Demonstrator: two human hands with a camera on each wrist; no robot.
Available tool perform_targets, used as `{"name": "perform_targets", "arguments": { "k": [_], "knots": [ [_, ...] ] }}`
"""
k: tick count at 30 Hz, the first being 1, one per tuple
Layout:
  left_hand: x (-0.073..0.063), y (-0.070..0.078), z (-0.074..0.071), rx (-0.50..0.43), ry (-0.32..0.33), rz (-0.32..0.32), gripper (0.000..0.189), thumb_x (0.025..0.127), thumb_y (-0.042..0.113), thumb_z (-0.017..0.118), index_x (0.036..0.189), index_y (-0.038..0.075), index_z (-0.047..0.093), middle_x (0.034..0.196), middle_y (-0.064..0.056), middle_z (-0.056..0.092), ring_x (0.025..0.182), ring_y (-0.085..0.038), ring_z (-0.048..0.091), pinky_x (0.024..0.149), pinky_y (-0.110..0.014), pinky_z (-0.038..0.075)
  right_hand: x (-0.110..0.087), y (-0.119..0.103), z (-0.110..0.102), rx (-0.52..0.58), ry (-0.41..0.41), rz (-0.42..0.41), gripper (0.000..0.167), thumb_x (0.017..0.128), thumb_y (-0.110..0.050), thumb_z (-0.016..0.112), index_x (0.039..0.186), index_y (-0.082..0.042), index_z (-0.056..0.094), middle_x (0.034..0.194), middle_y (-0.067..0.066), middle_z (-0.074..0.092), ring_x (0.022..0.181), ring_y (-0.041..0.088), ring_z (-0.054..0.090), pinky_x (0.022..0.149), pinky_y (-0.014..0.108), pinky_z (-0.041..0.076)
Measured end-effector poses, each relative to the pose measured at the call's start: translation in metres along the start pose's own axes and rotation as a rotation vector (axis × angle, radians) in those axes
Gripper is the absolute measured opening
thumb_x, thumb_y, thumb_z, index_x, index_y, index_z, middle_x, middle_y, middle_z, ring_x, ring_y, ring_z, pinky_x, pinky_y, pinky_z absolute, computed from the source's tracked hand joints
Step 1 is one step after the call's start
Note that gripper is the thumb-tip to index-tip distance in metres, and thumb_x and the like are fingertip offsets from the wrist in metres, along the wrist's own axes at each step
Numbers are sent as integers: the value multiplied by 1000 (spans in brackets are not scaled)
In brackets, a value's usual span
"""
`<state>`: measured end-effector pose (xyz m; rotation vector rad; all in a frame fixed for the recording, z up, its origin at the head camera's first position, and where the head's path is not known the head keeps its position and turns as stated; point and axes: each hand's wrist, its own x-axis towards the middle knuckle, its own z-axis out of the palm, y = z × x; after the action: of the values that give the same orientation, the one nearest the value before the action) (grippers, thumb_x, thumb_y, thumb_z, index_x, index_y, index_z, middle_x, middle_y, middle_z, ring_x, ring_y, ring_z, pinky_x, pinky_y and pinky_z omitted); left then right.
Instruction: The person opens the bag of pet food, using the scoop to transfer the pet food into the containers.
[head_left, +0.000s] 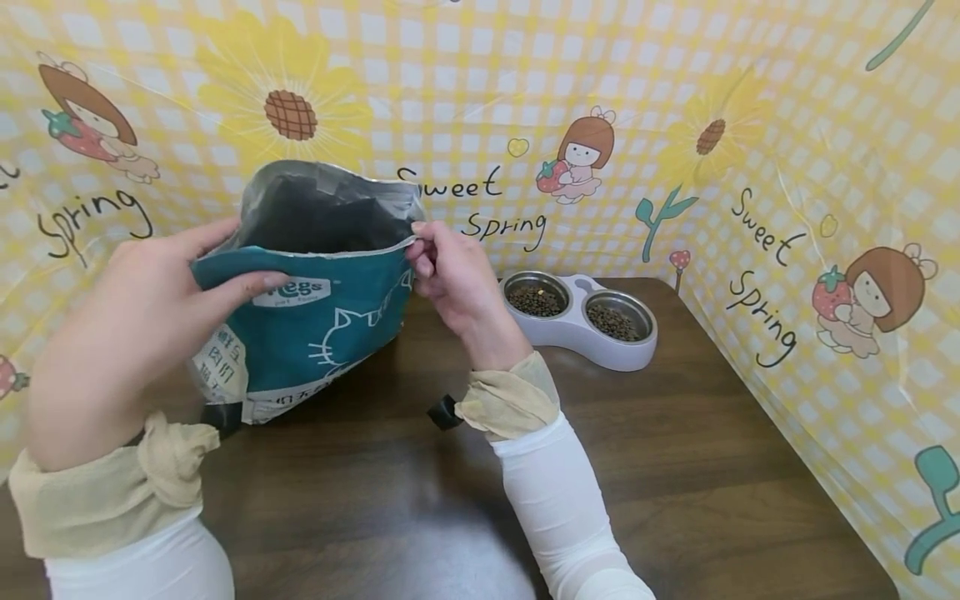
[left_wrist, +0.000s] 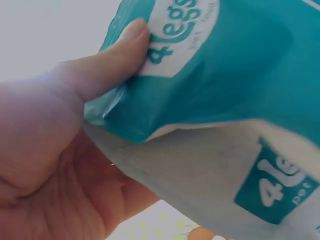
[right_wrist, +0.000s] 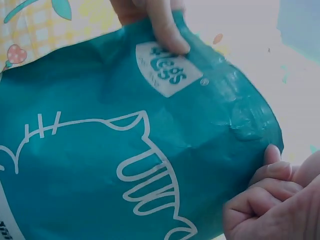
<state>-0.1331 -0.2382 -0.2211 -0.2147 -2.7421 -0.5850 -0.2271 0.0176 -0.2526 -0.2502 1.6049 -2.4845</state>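
Observation:
A teal pet food bag [head_left: 300, 333], printed with a white cat outline and a "4legs" label, is held up with its mouth wide and its dark silvery inside showing. My left hand [head_left: 142, 308] grips the bag's left top edge, thumb over the front beside the label and fingers behind. At the opposite top corner, my right hand [head_left: 457, 279] pinches the rim between thumb and curled fingers. The left wrist view shows my left thumb [left_wrist: 115, 60] pressed along the teal front. In the right wrist view the right fingers [right_wrist: 260, 200] curl at the bag's edge.
A light grey double feeder [head_left: 555, 333] stands at the back of the brown wooden table [head_left: 675, 467], right of the bag. Its two metal bowls hold brown kibble [head_left: 615, 323]. A yellow checked cloth [head_left: 465, 108] with printed flowers and figures lines the back and sides.

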Motion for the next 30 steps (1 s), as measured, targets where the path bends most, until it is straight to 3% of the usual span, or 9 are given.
{"name": "perform_targets", "arguments": {
  "k": [9,12,14,16,17,19,24,26,30],
  "knots": [
    [8,-1,3,-70,155,-95,59,103,39,75,153,10,63,50,-8,48,40,-26,38,46,-35,31,-8,-1,14,-5,97,-62,53,109,-10,53,58,-12,67,51,-7,45,44,5,27,46,20,18],
    [15,-3,7,-113,197,-107,55,103,37,75,151,11,66,78,-21,76,59,-25,61,51,-19,34,-9,0,18,-11,126,-85,52,108,-10,54,58,-12,68,50,-7,46,43,6,26,45,21,17],
    [20,-7,11,-148,228,-120,53,102,39,75,148,13,68,107,-25,82,72,-7,67,58,-5,35,-9,0,20,-18,146,-100,51,108,-12,55,60,-13,69,51,-6,46,43,7,26,45,21,17],
    [27,-10,15,-194,243,-143,53,102,44,75,146,16,70,131,-23,77,85,13,65,68,5,35,-7,0,21,-37,165,-114,49,109,-14,56,62,-12,70,52,-5,47,43,8,26,46,22,18],
    [29,-12,17,-214,253,-154,53,101,46,75,145,17,72,131,-22,78,86,16,65,70,7,35,-5,0,21,-61,168,-121,49,110,-16,56,63,-12,70,53,-5,48,44,9,26,46,22,18],
    [34,-17,21,-251,263,-178,53,100,50,74,142,18,74,129,-20,79,76,30,49,71,7,38,-1,-1,19,-123,145,-146,48,111,-18,55,66,-12,70,55,-5,49,45,9,28,47,22,19],
    [40,-26,25,-361,300,-225,51,100,50,73,136,14,77,101,24,81,83,23,58,74,1,44,10,-4,6,-275,-18,-247,46,117,-25,45,85,-4,70,68,-2,55,53,12,35,50,24,23],
    [42,-29,26,-398,314,-236,50,100,48,74,135,13,78,88,42,68,85,20,61,76,-1,46,14,-6,-2,-365,-38,-307,38,116,-27,47,100,-3,70,82,-1,61,61,13,43,56,24,33],
    [44,-31,26,-419,317,-263,50,99,50,74,137,16,77,89,43,69,87,19,63,81,-3,53,30,-4,-21,-549,14,-384,32,111,-31,60,135,-9,63,129,2,66,103,12,61,88,26,51]
  ]
}}
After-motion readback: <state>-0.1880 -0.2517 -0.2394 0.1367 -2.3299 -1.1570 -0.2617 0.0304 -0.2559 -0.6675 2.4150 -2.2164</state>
